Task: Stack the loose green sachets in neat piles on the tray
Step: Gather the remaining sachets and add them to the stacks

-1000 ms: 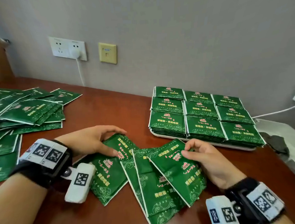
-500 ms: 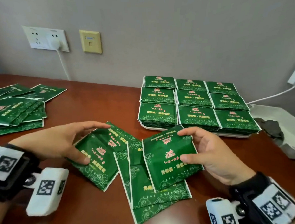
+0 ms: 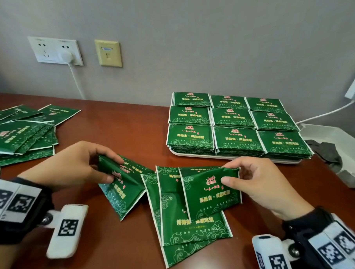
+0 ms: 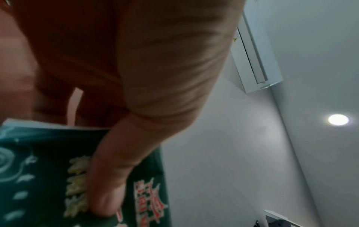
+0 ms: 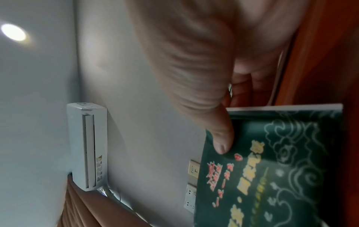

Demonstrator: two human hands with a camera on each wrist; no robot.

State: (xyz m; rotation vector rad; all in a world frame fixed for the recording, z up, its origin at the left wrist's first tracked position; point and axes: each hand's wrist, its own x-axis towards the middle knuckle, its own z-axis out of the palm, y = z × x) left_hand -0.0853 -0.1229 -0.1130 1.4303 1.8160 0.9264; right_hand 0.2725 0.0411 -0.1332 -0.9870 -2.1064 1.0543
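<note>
My left hand (image 3: 105, 168) pinches a green sachet (image 3: 122, 185) by its top edge and tilts it up off the table; in the left wrist view the thumb lies across that sachet (image 4: 48, 176). Thumb on the printed face, my right hand (image 3: 231, 172) grips another green sachet (image 3: 211, 191), which shows in the right wrist view too (image 5: 272, 169). Under it lie a few loose sachets (image 3: 187, 231), fanned out on the table. The white tray (image 3: 234, 157) at the back right carries several neat piles of sachets (image 3: 233, 119) in a three-by-three grid.
A heap of loose green sachets (image 3: 20, 133) lies at the far left of the brown table (image 3: 111, 127). A white open box (image 3: 340, 153) with dark contents stands right of the tray. Wall sockets (image 3: 55, 50) and a white cable (image 3: 76, 81) are on the wall behind.
Both hands have lifted their sachets off the table. The right one has turned its sachet square to the tray; the left one has raised its sachet's edge.
</note>
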